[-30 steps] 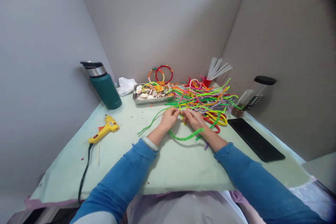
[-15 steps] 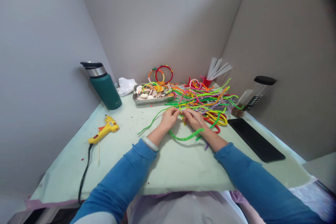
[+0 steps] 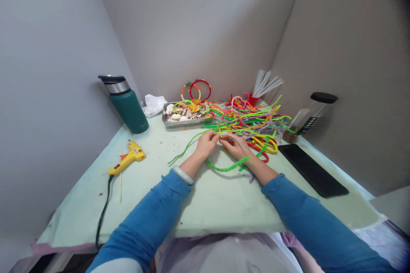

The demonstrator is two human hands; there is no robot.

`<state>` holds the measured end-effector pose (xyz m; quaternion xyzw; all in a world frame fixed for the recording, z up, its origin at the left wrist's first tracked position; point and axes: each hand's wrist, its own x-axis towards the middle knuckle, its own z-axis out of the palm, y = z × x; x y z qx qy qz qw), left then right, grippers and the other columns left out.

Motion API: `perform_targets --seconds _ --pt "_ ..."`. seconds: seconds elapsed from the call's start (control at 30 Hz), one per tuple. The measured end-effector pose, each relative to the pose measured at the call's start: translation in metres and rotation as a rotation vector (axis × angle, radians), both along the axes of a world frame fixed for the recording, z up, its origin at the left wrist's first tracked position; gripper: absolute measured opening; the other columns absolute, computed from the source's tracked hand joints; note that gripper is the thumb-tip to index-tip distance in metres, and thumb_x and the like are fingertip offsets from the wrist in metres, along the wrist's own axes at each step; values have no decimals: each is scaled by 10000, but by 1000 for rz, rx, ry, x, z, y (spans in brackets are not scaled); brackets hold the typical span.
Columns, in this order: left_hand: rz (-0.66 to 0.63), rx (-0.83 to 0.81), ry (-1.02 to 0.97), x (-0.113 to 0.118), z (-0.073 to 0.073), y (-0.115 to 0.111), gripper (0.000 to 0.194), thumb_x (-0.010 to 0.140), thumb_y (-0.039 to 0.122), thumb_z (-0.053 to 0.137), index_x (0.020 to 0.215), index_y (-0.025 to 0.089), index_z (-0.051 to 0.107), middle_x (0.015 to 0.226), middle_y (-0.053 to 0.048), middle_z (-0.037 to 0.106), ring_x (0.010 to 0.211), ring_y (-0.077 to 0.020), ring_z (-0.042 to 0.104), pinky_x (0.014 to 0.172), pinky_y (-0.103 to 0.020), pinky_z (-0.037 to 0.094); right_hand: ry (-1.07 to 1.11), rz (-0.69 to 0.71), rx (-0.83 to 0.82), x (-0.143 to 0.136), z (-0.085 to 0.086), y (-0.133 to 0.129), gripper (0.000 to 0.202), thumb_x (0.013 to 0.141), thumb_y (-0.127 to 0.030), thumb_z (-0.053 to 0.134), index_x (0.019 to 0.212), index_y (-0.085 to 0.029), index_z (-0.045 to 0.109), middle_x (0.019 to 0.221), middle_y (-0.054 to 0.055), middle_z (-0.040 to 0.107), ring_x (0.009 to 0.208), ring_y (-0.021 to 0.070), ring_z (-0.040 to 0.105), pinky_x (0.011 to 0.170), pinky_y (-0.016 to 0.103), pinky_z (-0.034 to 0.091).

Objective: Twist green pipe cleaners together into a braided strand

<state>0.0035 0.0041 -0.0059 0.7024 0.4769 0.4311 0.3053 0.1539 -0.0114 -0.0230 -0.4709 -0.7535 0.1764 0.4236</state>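
Fingertips almost meeting, the left hand point(image 3: 206, 144) and right hand point(image 3: 235, 146) hide whatever they grasp; I can't tell. A green pipe cleaner point(image 3: 227, 169) curves between them and the right sleeve point(image 3: 294, 207), where it could snag if that arm pulls back.

Item 1: bright green fuzzy stem point(image 3: 228, 168), one, thick and plush; sagging in a shallow upward-opening arc just below the centre of the frame, its right tip rising slightly, its left part passing out of sight.

Item 2: pale stem point(image 3: 239, 141), one, slender, whitish to lilac; curving down toward the right, a little right of the frame's centre.

Item 3: thin green stem point(image 3: 183, 154), one, long; waving loosely left of centre, its free end pointing to the lower left, its upper end running toward mid-frame. Whether the three are joining is not showing.
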Motion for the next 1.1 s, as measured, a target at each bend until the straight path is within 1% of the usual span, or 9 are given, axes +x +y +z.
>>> perform_targets --seconds 0.2,0.33,0.5,0.7,0.9,1.1 --pt "7 -6 2 0 1 -1 183 747 265 465 699 136 586 645 8 560 614 -90 463 560 -189 346 -19 -1 1 0 -1 1 248 795 -383 487 881 -195 625 687 11 632 568 133 535 540 238 405" --pt "1 -3 10 0 0 0 180 743 252 463 687 135 588 626 9 552 615 -91 464 558 -187 348 -65 -9 6 1 -1 1 232 782 -357 502 882 -194 635 691 8 635 566 129 531 541 233 402" --pt "2 9 4 1 -1 0 185 746 259 467 712 136 601 650 3 570 620 -93 470 578 -192 360 -97 -12 10 0 2 0 223 781 -330 494 873 -182 634 671 8 628 544 126 514 530 231 393" --pt "-2 28 25 0 -3 1 201 755 270 460 733 136 608 672 1 582 630 -93 474 588 -192 364 -76 -13 15 0 1 0 225 786 -318 481 886 -189 635 707 11 644 567 130 536 547 232 409" --pt "3 7 37 0 -3 1 198 755 275 466 727 140 608 647 2 574 616 -95 472 576 -195 361 -96 -20 19 0 2 0 208 785 -311 480 846 -188 635 659 6 624 560 132 528 528 227 398" --pt "2 0 41 1 -2 1 192 755 271 466 735 140 606 640 8 568 601 -91 464 570 -193 353 -79 -22 8 0 1 0 215 784 -317 479 854 -189 637 685 9 633 580 136 538 545 231 400"
